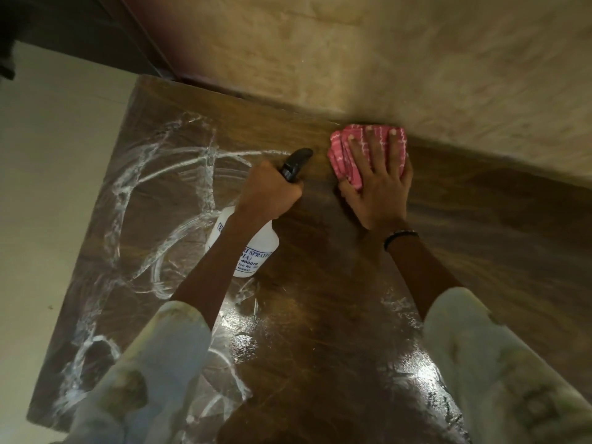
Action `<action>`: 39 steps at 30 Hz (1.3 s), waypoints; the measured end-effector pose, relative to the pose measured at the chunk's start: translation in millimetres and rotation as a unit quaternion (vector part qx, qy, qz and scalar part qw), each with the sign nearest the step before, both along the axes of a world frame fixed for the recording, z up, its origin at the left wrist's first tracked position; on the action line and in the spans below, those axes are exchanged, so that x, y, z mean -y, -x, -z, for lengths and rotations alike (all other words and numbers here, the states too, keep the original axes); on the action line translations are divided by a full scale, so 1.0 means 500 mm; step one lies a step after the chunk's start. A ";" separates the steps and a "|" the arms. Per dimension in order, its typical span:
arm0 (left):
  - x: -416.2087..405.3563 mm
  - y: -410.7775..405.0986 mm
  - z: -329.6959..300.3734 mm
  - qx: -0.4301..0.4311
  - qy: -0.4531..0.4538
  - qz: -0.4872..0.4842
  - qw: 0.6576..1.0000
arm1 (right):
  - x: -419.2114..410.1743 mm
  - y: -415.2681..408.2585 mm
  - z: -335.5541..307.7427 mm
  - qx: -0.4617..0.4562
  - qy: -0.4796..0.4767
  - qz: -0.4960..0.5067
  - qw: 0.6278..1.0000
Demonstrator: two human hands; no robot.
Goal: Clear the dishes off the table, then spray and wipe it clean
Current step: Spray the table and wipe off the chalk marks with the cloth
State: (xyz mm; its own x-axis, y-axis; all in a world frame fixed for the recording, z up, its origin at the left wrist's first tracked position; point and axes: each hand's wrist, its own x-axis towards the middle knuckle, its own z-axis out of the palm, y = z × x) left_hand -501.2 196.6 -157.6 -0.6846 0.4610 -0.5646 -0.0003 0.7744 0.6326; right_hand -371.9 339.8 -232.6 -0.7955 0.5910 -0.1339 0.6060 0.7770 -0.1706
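Two pale sleeves [150, 363] reach over the wet table [320, 331]; white foam streaks [134, 187] curl across the wood left of the left hand [269, 190]; that hand is curled round the neck of the bottle [253, 248], whose black nozzle [296, 163] points away from the person; its label is partly hidden, seemingly a sprayer brand; just right, the right hand [378, 184] lies flat, fingers spread, pressing the pink cloth [349, 155] against the table's far edge by the wall [416, 59]

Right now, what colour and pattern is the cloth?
Pink with thin white broken stripes, cloth, seen in the head view.
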 end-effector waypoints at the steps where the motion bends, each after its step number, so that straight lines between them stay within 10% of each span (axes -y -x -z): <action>1: 0.006 0.004 -0.001 -0.006 0.005 -0.008 1.000 | 0.011 0.027 0.000 0.001 0.004 0.009 1.000; 12: 0.110 0.051 -0.003 -0.012 0.016 -0.026 0.999 | 0.144 0.063 0.011 -0.030 0.001 -0.168 0.985; 21: 0.193 0.097 -0.003 -0.018 0.017 -0.062 0.998 | 0.122 0.146 0.008 0.002 -0.016 0.012 1.000; 31: 0.212 0.121 -0.008 -0.007 -0.007 -0.110 0.994 | 0.230 0.121 0.010 -0.024 -0.008 -0.179 0.984; 39: 0.237 0.170 -0.015 -0.029 0.021 -0.093 0.995 | 0.205 0.114 0.007 -0.008 -0.007 -0.108 0.994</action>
